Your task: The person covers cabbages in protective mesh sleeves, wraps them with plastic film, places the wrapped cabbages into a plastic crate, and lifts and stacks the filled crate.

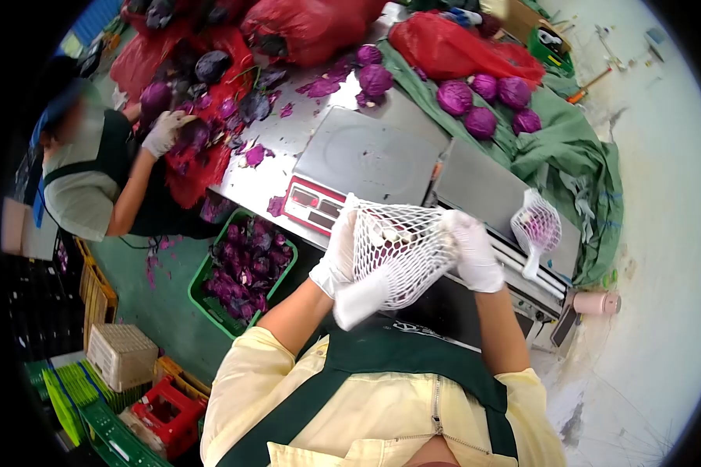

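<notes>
A white foam net sleeve [405, 253] is stretched wide between my two gloved hands, in front of my apron. My left hand [338, 255] grips its left edge, and my right hand [475, 253] holds the opposite edge. One end of the net hangs bunched below my left hand. Whether anything lies inside the mesh I cannot tell. Just beyond my hands is a weighing scale [370, 159] with a red-framed display panel [313, 204]. To the right of my right hand, a netted purple cabbage [537, 226] rests on the metal surface.
Several purple cabbages [479, 123] sit on a green cloth [553, 144] beside red bags [463, 48]. At left, a person [93, 163] handles cabbage over a red bag. A green crate [197, 289] of purple leaves stands on the floor. A pink cylinder [597, 303] is at right.
</notes>
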A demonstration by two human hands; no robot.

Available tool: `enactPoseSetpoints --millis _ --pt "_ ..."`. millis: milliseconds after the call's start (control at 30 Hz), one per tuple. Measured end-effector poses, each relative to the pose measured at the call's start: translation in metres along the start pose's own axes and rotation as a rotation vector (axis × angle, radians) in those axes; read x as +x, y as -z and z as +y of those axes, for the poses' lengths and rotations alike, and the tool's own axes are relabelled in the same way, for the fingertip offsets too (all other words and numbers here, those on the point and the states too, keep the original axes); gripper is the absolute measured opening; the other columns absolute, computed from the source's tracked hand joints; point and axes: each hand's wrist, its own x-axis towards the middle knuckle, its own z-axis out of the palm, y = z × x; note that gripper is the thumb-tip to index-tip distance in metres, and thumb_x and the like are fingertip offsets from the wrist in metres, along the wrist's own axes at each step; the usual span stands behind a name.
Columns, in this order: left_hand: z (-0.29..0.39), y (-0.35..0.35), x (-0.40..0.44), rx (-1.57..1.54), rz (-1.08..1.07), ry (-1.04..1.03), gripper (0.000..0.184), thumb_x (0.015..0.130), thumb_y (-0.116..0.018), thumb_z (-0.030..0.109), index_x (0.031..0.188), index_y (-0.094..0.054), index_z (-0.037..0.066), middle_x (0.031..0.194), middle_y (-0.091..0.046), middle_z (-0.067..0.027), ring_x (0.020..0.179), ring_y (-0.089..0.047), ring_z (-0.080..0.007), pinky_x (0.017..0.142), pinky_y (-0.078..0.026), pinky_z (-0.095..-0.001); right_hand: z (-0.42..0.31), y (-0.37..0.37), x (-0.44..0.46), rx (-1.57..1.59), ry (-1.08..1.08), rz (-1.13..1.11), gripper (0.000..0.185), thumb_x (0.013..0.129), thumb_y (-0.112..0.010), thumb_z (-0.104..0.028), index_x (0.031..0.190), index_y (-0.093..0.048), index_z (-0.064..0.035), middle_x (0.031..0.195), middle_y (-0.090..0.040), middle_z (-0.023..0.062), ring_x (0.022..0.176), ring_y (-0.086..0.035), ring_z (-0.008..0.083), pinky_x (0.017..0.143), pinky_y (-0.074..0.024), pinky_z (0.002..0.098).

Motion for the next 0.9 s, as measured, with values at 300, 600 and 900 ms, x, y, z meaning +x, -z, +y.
enactPoseSetpoints --millis 300,600,900 --pt "-0.158 -0.123 0.042 0.697 -0.177 -0.452 0.067 0.076 -0.063 0.024 0.136 -0.039 0.005 0.103 -0.054 -0.0131 0.094 -0.057 -0.0225 0.088 -0.047 -0.0325 -0.028 0.081 -0.126 0.443 0.069 -0.091 0.069 0.092 -0.058 -0.041 0.142 -0.028 -0.0043 0.136 -0.045 0.0095 0.121 -0.048 0.0189 0.103 -0.0415 0.0339" --pt "-0.244 -0.138 0.193 2.108 -0.325 -0.857 0.065 0.077 -0.073 0.025 0.134 -0.049 0.008 0.134 -0.046 -0.0203 0.129 -0.038 -0.0327 0.109 -0.030 -0.0400 -0.120 0.278 -0.152 0.407 0.295 0.118 0.047 0.100 -0.041 -0.041 0.130 -0.048 -0.0065 0.117 -0.061 0.0082 0.100 -0.061 0.0189 0.086 -0.0523 0.0368" --pt "-0.196 -0.092 0.290 1.258 0.036 -0.295 0.051 0.081 -0.073 0.029 0.117 -0.056 -0.003 0.099 -0.066 -0.0116 0.088 -0.064 -0.0155 0.078 -0.052 -0.0286 -0.093 0.326 -0.029 0.137 0.188 0.351 0.047 0.096 -0.046 -0.047 0.101 -0.060 -0.0019 0.083 -0.063 0.0058 0.080 -0.059 0.0145 0.075 -0.0473 0.0292"
